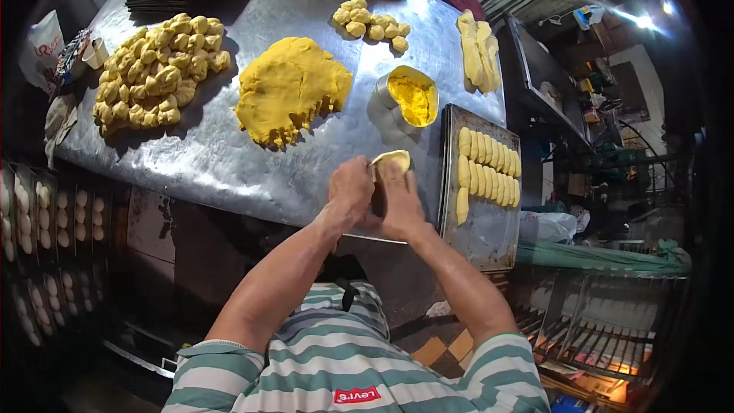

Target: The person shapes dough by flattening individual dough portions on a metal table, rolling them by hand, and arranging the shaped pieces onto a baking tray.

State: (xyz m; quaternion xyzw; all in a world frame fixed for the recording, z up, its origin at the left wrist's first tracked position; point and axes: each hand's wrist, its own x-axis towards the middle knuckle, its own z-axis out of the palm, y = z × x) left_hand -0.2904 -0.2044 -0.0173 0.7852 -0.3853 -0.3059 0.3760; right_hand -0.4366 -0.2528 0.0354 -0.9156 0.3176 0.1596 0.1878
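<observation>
One metal table (199, 172) bears the work: its near edge passes close by the wrists, room opens leftward, and a tray (489, 241) limits the right. Left hand (350, 187): fingers curled; whether they pinch, I cannot tell. Right hand (399, 203): blurred, finger spread undetermined. Between them, near that edge, a thin dough piece (394, 157), judged light, soft, easily torn; best held lightly by its rim.

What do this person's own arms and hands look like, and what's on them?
Both the left hand and right hand are bare, without gloves; the right is blurred. The forearms are uncovered, no watch visible. The short sleeves have green and white stripes.
</observation>
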